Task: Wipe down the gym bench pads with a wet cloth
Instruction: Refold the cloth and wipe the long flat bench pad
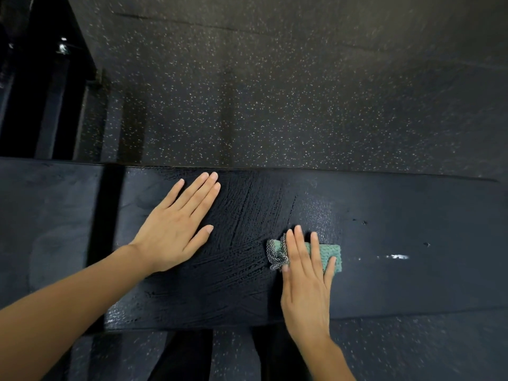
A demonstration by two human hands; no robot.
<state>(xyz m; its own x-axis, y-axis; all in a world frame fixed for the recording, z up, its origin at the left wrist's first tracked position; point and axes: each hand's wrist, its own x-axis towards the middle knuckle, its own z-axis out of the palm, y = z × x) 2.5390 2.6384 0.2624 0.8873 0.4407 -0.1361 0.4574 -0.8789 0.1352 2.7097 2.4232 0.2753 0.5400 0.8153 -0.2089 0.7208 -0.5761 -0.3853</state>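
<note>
Cloth (334,254), green with a grey mesh end, lies on the black pad (412,210) midway between its far and near edges. Right hand (308,279) presses it flat with straight fingers. Left hand (176,229) rests flat on the pad toward the far edge, fingers straight and together. Wet streaks (247,215) run between the hands. A white smear (397,256) sits right of the cloth.

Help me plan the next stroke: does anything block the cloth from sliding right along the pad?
Nothing visible does. Right of the cloth, pressed by the right hand, the pad bears only a white smear and specks. The left hand rests on the wet side.
</note>
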